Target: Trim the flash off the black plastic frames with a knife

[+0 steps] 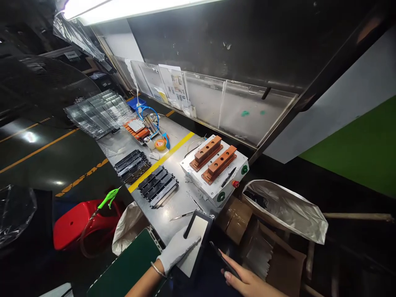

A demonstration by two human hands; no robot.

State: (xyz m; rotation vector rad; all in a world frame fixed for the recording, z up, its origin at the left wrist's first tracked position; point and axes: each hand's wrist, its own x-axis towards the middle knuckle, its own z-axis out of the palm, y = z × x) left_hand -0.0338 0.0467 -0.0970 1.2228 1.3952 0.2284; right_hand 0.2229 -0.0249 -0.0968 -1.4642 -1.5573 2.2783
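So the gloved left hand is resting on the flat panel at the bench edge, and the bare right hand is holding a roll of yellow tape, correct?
Not quite. The head view shows the gloved left hand on the flat panel, but the bare right hand holds a thin dark strip, not tape. The roll of yellow tape lies farther back on the bench.

Place: a factory assembly station, showing as a metal workbench (173, 198) running away from the gloved left hand (176, 249).
Fixture: a white jig box (213, 173) with copper blocks and coloured push-buttons sitting just beyond the hand.
Stock: trays of black parts (157, 185) lying further out to the left of the hand.
Markings: yellow tape line (161, 159) crossing the bench; yellow lines running along the floor.
Paperwork: instruction sheets in clear sleeves (175, 86) hanging on the back panel, well beyond the hand.
Lighting: a strip lamp (123, 8) glowing overhead.
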